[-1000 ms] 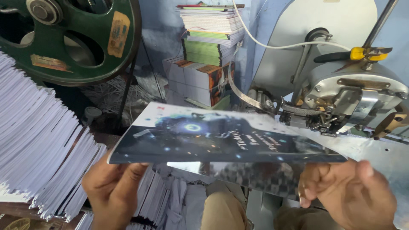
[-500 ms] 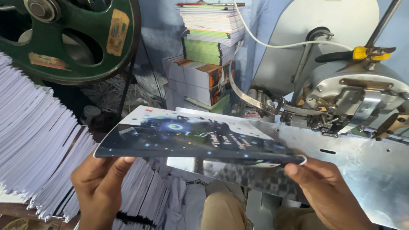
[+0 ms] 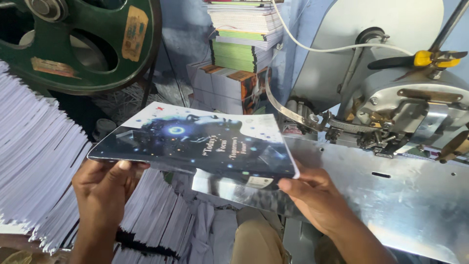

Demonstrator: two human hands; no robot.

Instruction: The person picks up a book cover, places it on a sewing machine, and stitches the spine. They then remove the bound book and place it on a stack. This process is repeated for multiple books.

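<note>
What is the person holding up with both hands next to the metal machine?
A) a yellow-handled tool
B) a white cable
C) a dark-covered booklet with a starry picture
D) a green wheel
C: the left hand grips the left edge and the right hand the right corner of a dark-covered booklet, held just left of the machine's shiny metal plate.

Booklet held between left hand and right hand. Paper stacks to left, plate and stitcher to right, wheel and books behind.
</note>
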